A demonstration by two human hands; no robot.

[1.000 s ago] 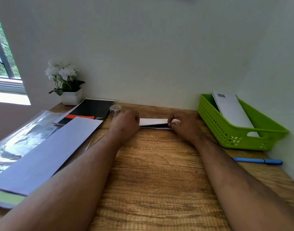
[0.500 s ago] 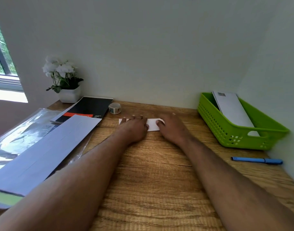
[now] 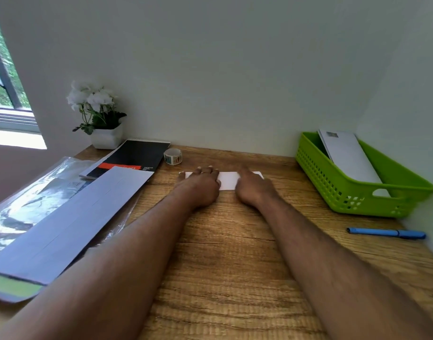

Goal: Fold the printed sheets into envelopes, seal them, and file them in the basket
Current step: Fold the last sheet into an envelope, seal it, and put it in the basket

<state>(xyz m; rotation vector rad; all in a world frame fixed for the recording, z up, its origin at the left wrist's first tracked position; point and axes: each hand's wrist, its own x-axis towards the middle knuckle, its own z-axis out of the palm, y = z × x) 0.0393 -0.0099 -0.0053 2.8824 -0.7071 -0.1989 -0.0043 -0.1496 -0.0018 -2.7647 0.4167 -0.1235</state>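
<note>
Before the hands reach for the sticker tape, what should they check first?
1. Folded paper lies flat on the desk: ok.
2. Left hand and right hand both press it down: ok.
3. Crease is sharp all along: cannot tell, hands cover most of it.
4. Tape roll is close by, just behind the left hand: ok.
5. Green basket has room; one envelope leans inside: ok.
6. Blue pen lies out of the way: ok.
</note>
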